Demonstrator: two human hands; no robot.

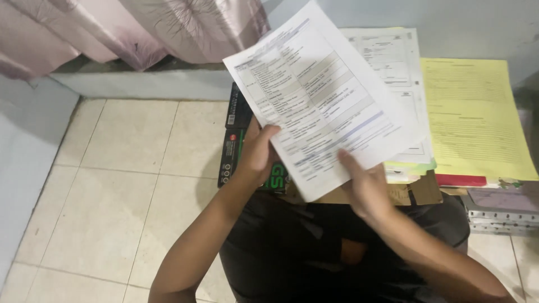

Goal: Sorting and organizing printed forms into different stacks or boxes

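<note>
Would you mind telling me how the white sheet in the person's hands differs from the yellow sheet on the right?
The white sheet is held up and tilted by the left hand and right hand; the yellow sheet lies flat on a stack, untouched. The white sheet bears a printed table; the yellow sheet shows plain lines of text. Both are printed paper forms.

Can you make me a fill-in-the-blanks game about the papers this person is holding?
1. Both hands, the left hand and the right hand, hold a white printed ____.
2. The paper sheet lying at the far right is ____.
3. The floor is covered with pale ____.

Missing words: sheet; yellow; tiles
</note>
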